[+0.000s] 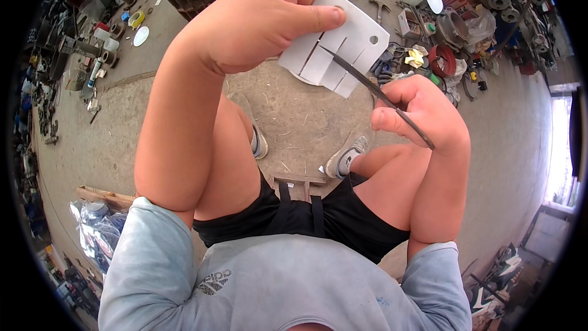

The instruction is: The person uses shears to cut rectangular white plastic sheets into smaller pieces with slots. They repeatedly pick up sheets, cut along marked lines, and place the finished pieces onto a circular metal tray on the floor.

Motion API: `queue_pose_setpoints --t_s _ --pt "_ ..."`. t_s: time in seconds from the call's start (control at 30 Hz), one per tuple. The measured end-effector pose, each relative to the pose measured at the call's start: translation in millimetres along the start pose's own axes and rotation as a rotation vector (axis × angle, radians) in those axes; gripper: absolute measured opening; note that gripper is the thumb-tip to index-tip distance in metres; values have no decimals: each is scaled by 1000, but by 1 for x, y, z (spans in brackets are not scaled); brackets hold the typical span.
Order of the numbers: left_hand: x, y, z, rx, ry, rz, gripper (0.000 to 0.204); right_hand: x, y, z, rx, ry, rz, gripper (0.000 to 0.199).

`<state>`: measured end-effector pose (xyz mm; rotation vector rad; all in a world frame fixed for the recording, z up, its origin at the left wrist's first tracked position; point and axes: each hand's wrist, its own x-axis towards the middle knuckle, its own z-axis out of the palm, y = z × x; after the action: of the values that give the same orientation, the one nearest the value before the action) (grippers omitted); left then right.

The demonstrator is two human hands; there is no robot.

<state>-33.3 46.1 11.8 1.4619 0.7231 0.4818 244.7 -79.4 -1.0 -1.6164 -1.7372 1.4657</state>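
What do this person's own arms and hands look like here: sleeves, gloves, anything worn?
Both hands, left hand and right hand, are bare, without gloves, rings or a watch. The forearms are bare too. Short light grey-blue sleeves end near the elbows.

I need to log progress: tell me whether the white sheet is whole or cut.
Cut. The white sheet, held in the left hand, shows several slits forming strips; the right hand holds a thin dark blade in one.

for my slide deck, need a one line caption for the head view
Seated person's left hand holds a slotted white sheet while the right hand works a thin dark blade into it.
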Motion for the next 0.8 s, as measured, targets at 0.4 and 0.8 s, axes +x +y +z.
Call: queue_pose_setpoints --t_s 0.4,0.8 --pt "0 -1 2 1 -18 3 27 -2 1 -2 -40 9 -8 72" --pt "1 -2 3 -24 -35 13 27 -2 1 -1 -38 13 0 73"
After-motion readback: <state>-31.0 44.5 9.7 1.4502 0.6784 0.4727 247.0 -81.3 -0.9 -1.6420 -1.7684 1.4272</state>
